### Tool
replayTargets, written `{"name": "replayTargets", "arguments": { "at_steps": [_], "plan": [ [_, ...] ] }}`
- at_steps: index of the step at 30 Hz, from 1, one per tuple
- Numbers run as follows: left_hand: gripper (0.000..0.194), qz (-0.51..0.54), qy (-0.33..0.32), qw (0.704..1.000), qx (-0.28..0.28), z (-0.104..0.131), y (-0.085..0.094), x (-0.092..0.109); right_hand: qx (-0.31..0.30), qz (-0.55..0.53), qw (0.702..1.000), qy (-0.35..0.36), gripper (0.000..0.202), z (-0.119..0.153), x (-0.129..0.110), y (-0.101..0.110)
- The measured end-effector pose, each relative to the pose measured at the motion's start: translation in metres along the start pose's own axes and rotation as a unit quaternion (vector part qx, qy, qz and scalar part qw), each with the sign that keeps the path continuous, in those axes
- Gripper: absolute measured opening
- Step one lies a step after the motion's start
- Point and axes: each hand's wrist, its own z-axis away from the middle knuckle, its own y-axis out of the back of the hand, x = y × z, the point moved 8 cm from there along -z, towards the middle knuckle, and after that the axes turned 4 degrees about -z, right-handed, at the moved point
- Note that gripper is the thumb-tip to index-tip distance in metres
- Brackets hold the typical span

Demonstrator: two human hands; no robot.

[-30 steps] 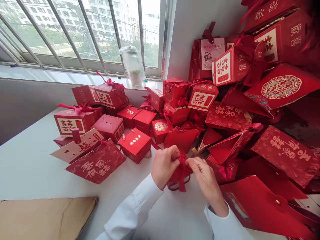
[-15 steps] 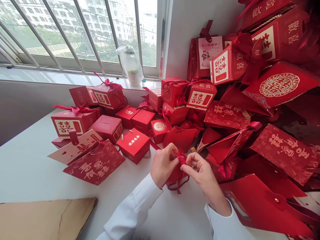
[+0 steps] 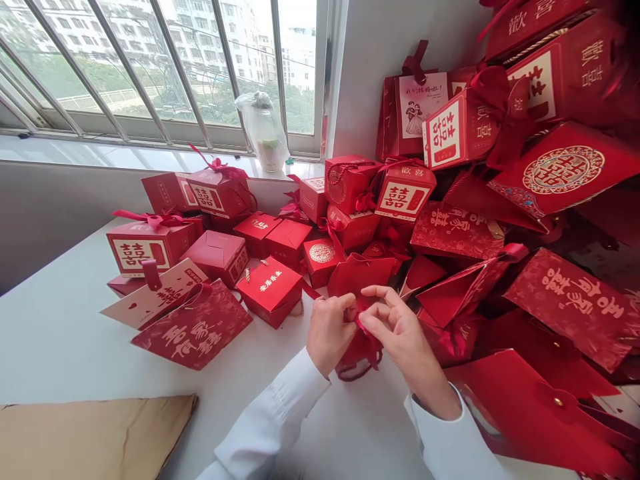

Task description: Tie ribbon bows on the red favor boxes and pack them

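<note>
A small red gift box (image 3: 356, 352) with a dark red cord handle stands on the table, partly covered by my hands. At its top my left hand (image 3: 331, 330) is closed, fingers pinched on the box's red ribbon (image 3: 361, 324). My right hand (image 3: 400, 333) is close on the right, its thumb and a bent finger meeting at the ribbon while the index finger is raised. How the ribbon is looped between the fingers is mostly hidden.
Red gift boxes (image 3: 270, 283) and folded gift bags (image 3: 193, 327) spread behind and left. A tall heap of red bags (image 3: 565, 303) rises on the right. Flat cardboard (image 3: 95, 433) lies front left. A bagged cup (image 3: 267, 143) stands on the windowsill.
My right index finger has lifted away from the ribbon, and the hand has turned slightly. My left fist has curled more tightly. The ribbon end that hung before the box no longer shows.
</note>
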Motion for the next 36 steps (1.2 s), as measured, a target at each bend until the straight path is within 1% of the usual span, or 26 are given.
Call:
{"name": "replayTargets", "arguments": {
  "at_steps": [2,4,7,10,14,17,20,23,26,29,33,36],
  "plan": [
    [0.024,0.018,0.006,1.0,0.0,-0.001,0.001,-0.002,-0.006,0.02,1.0,0.001,0.039,-0.001,0.0,0.002],
    [0.024,0.054,0.011,0.998,0.0,-0.001,0.003,-0.004,-0.012,0.039,0.999,-0.013,0.042,0.0,0.006,0.008],
    [0.02,0.117,0.014,0.993,-0.021,-0.002,0.003,-0.006,-0.024,0.097,0.994,-0.04,0.036,0.002,0.018,0.02],
    [0.014,0.15,0.019,0.987,-0.051,-0.002,0.0,-0.007,-0.023,0.162,0.985,-0.052,0.028,0.002,0.023,0.023],
    [0.011,0.137,0.018,0.987,-0.082,-0.003,0.0,-0.008,-0.015,0.236,0.971,-0.038,0.026,-0.003,0.013,0.017],
    [0.01,0.116,0.006,0.987,-0.11,-0.004,0.0,-0.007,-0.029,0.262,0.964,-0.026,0.026,-0.008,0.006,0.01],
    [0.01,0.104,-0.013,0.987,-0.12,-0.005,0.002,-0.005,-0.048,0.289,0.956,-0.024,0.027,-0.014,0.004,0.006],
    [0.008,0.103,-0.039,0.985,-0.134,-0.005,0.004,-0.001,-0.048,0.325,0.944,-0.015,0.026,-0.019,0.003,0.005],
    [0.006,0.084,-0.063,0.981,-0.164,-0.005,0.007,0.003,-0.048,0.329,0.943,-0.004,0.022,-0.02,0.003,0.005],
    [0.012,0.07,-0.074,0.977,-0.189,-0.004,0.01,0.004,-0.043,0.302,0.952,-0.001,0.014,-0.019,0.004,0.006],
    [0.022,0.045,-0.063,0.982,-0.173,-0.004,0.014,0.0,-0.035,0.279,0.96,-0.007,0.013,-0.017,0.008,0.008],
    [0.025,0.043,-0.06,0.983,-0.166,-0.004,0.014,0.0,-0.028,0.277,0.961,-0.006,0.013,-0.016,0.01,0.009]
  ]
}}
